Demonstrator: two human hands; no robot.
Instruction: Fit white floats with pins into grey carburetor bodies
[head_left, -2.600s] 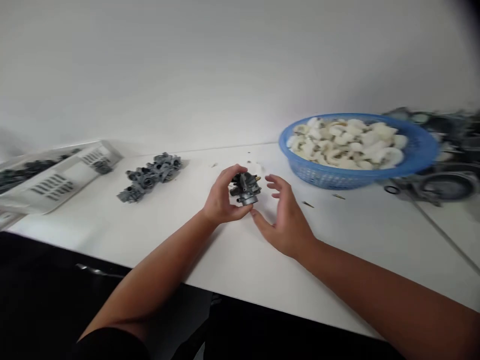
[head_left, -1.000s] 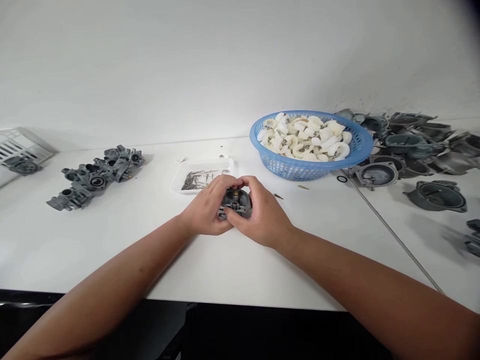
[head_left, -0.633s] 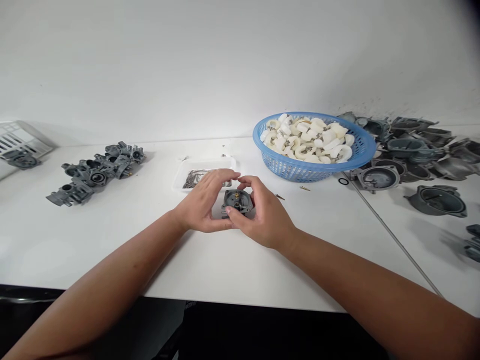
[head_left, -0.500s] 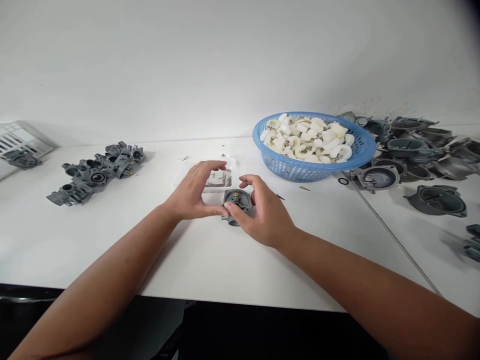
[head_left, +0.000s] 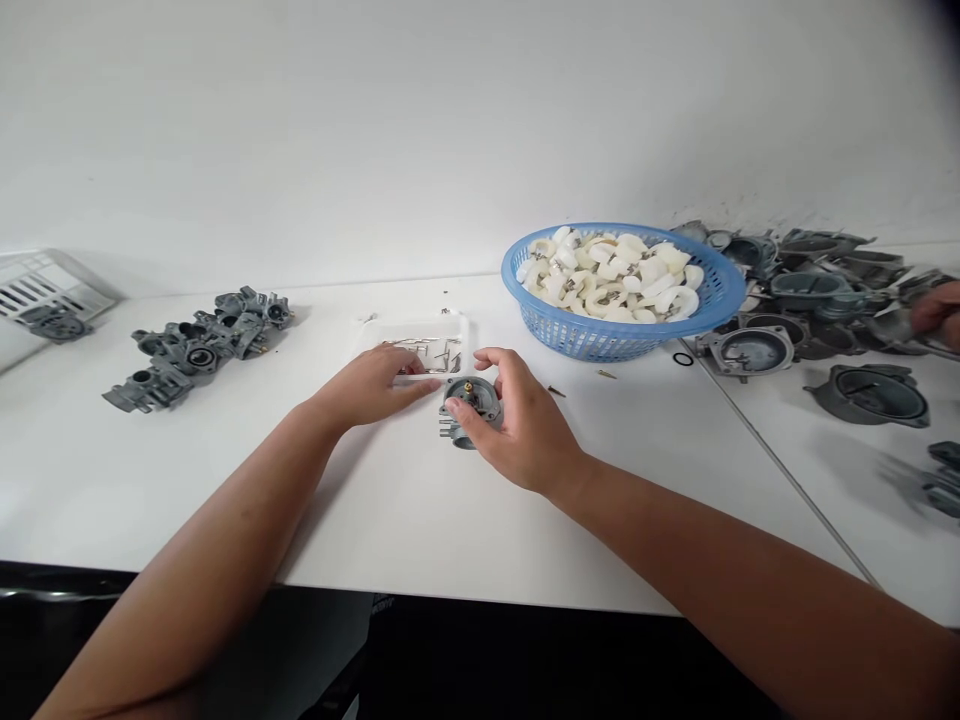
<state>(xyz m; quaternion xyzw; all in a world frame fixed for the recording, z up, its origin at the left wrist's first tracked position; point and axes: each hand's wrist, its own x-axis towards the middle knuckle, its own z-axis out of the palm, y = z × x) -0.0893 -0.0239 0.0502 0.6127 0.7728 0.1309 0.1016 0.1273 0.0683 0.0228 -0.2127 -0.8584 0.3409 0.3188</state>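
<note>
Gripping a carburetor (head_left: 465, 440) on the worktop (head_left: 450, 530) with the right hand (head_left: 529, 430), dipping into a tray (head_left: 466, 340) with a half-curled left hand (head_left: 367, 385), too hidden to tell if empty. Could tip the carburetor by pressing off-centre.

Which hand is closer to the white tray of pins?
The left hand, at the near side of the tray; the right hand is farther right, on a metal part.
</note>
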